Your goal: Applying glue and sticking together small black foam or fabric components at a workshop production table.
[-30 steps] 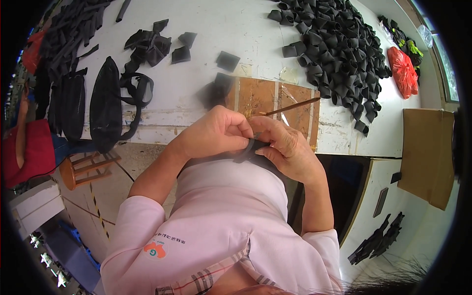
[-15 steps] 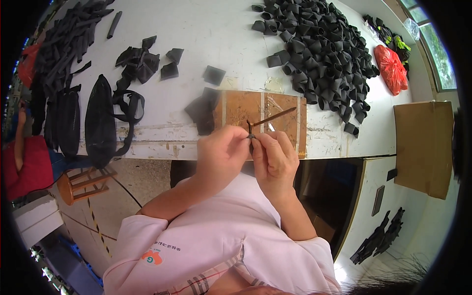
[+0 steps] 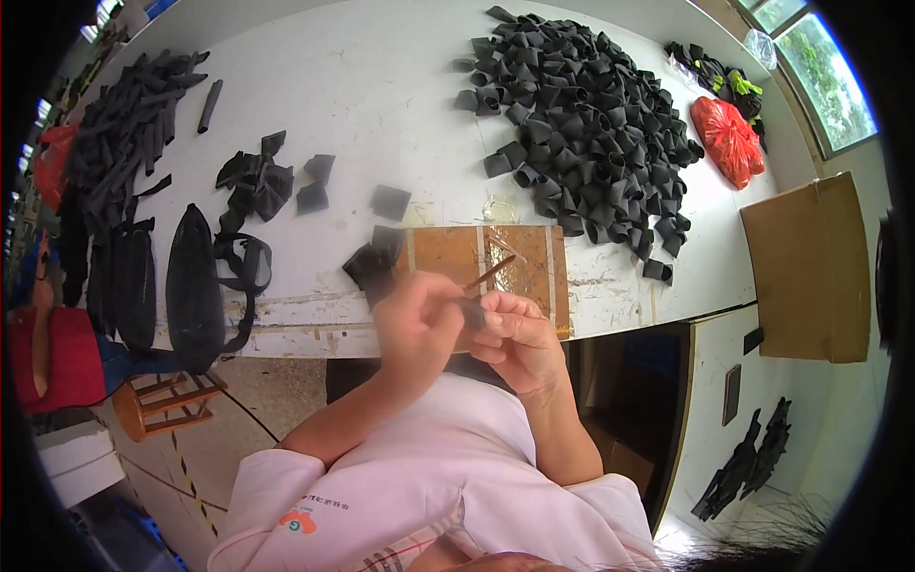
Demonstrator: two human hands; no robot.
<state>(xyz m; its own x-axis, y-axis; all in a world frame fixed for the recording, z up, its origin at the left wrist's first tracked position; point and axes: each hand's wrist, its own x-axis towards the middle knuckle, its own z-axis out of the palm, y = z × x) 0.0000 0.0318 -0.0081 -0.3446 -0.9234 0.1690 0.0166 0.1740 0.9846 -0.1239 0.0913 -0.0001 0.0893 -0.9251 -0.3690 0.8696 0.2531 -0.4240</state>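
Note:
Just over the front edge of the table, my two hands meet. My right hand (image 3: 519,336) is closed, with thumb and fingers pinching a small black piece of sheet material (image 3: 470,313). My left hand (image 3: 417,316) is curled against the same piece and smeared by motion; what its fingertips grip is hidden. A thin brown stick (image 3: 494,272) slants up and right from beside the left fingertips, its near end hidden. Beyond lies a brown board (image 3: 440,250) with pale tape strips. Flat dark squares (image 3: 370,267) lie at its left edge.
A large heap of black folded loops (image 3: 591,124) covers the table's right. On the left lie black strips (image 3: 143,105), loose black pieces (image 3: 257,186) and black strapped pouches (image 3: 195,286). A red bag (image 3: 729,141) and a cardboard box (image 3: 805,272) stand right. Another person's sleeve (image 3: 57,357) shows far left.
The view has shifted, so the table sits lower in it. My right fingers have turned around the black piece, more of which shows. The stick's visible length is shorter and closer to my hands.

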